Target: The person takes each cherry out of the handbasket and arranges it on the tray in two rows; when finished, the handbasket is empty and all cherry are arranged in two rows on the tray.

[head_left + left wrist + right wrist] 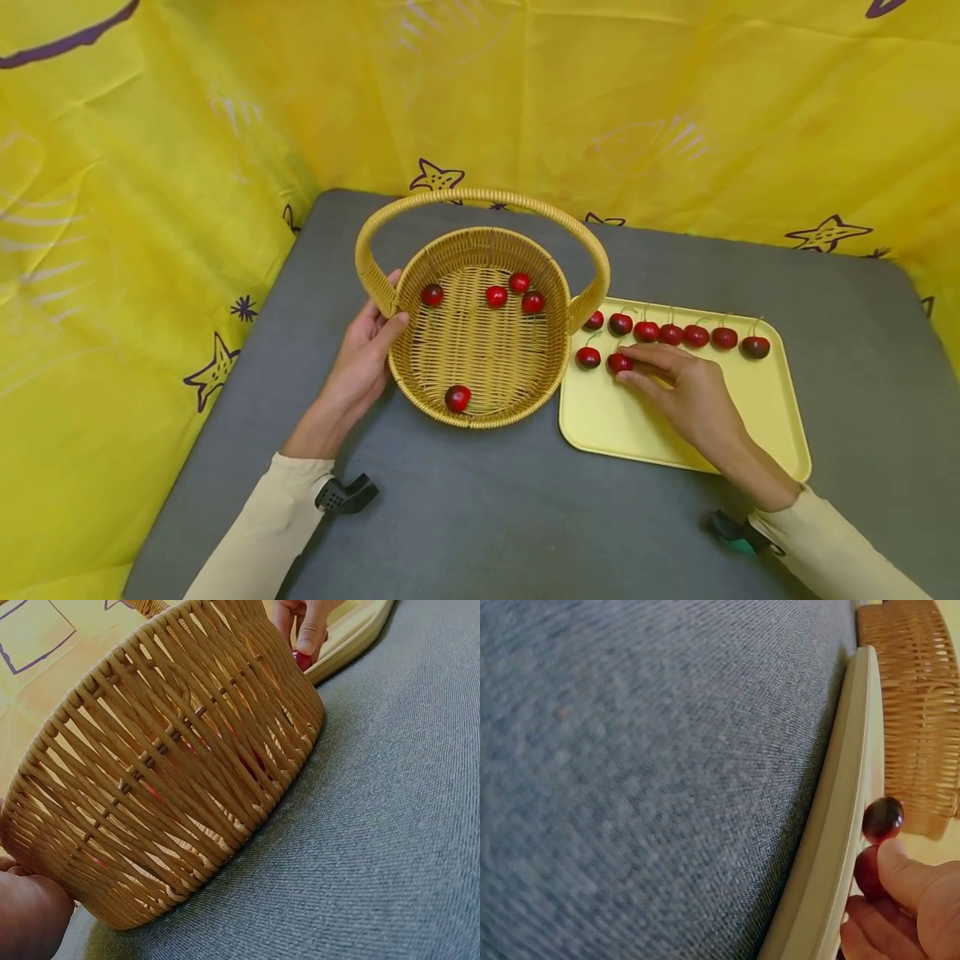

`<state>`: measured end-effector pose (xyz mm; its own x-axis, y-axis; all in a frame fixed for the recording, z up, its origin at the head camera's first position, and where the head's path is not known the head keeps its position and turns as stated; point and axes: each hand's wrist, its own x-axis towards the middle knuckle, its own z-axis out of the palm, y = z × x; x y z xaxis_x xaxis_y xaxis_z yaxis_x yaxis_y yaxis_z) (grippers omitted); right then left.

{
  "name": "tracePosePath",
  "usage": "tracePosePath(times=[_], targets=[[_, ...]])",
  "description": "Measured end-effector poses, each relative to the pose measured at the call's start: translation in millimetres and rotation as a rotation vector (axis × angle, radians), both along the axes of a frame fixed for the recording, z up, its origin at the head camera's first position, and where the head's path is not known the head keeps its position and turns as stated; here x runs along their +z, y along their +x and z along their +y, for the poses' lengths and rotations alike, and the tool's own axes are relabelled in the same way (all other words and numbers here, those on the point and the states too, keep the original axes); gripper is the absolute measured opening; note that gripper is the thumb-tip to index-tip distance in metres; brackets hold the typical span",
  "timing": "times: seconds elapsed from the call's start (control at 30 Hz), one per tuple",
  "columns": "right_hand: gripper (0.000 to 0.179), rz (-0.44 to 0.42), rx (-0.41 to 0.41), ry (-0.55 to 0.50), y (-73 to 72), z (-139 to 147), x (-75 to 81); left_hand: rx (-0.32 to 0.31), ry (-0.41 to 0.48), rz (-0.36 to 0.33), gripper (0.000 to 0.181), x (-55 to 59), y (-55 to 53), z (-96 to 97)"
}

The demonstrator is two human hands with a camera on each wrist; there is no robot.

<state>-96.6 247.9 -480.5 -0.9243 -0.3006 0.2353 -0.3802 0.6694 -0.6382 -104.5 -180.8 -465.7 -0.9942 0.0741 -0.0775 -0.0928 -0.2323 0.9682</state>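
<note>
One cherry [618, 364] pinched by right hand [693, 402] at yellow tray [600, 425]; basket [471, 423] lies leftward of it, side gripped by left hand [362, 354].

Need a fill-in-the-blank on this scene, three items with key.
1. The right hand pinches a small, glossy red cherry, while the ____ hand grips the round, yellow woven basket.
2. Inside the basket lie ____ cherries.
3. In the head view, the flat, rectangular yellow tray lies to the ____ of the basket.

Missing words: left; five; right.
</note>
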Motion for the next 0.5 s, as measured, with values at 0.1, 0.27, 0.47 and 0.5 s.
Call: tracePosePath(times=[0.1, 0.27, 0.47, 0.5], targets=[[0.037, 0.018, 0.009, 0.017, 0.6, -1.1, 0.2, 0.000, -0.001, -0.007, 0.065, -0.2, 1.0, -0.2], [0.037, 0.032, 0.013, 0.036, 2.1, -1.1, 0.0, -0.006, 0.000, -0.012, 0.064, -0.8, 1.5, -0.5], [0.037, 0.036, 0.017, 0.055, 1.8, 0.2, 0.8, -0.008, -0.002, 0.002, 0.064, 0.2, -0.5, 0.1], [0.037, 0.035, 0.019, 0.056, 1.9, 0.3, 0.8, -0.008, -0.003, 0.002, 0.064, 0.3, -0.7, 0.1]])
